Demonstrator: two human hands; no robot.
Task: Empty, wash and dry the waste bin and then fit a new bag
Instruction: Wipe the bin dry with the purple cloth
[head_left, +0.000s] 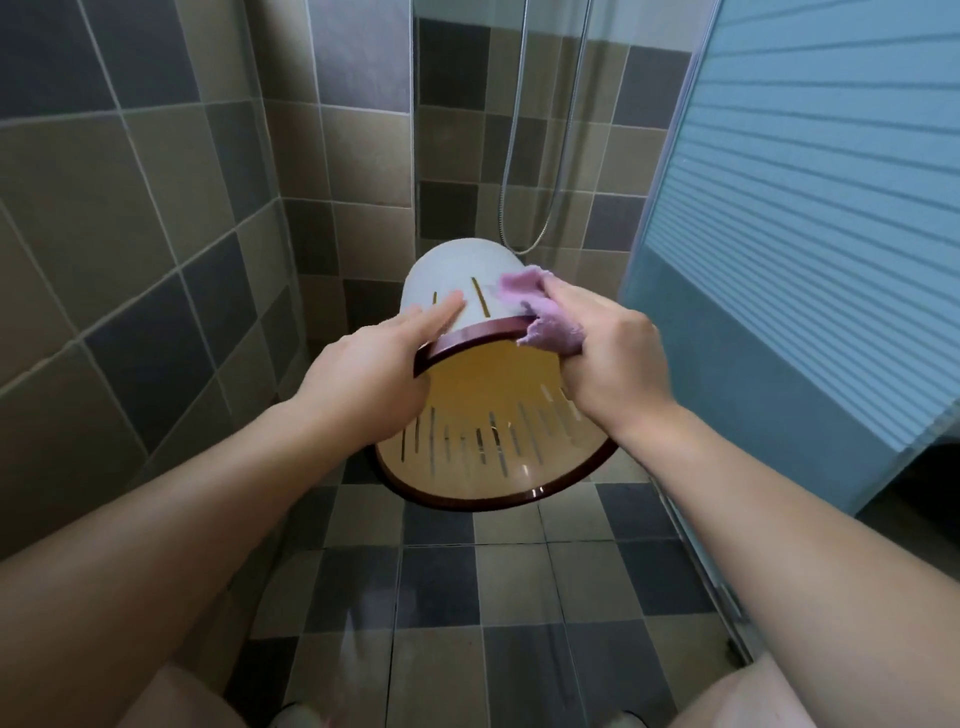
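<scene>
Here, both bare arms reach forward and down into the tiled shower corner, and between the two hands hangs one waste bin (483, 415), clear of the floor. The left hand (374, 369) takes the bin's dark brown rim from the left side, thumb tucked under the rim edge and the fingers (441, 312) laid out fairly straight along the white outer wall, so it holds by a flat clasp rather than a fist. The right hand (608, 358) is curled tight round one lilac cloth (535, 306), bunched up and pressed against the bin's wall and rim on its right side.

The bin lies tipped over: its long axis runs away from the person, closed white base pointing toward the far wall and slightly upward, open mouth turned back toward the person and downward. Through the mouth the yellowish inside shows, cut by a row of narrow upright slots; two more slots show on the outer wall just beside the left fingers.

Beyond the bin's base one shower hose (511, 156) hangs in a loop against the wall. To the bin's right stands a frosted, ribbed glass panel (810, 208). Below the bin lies the chequered floor (467, 597).
</scene>
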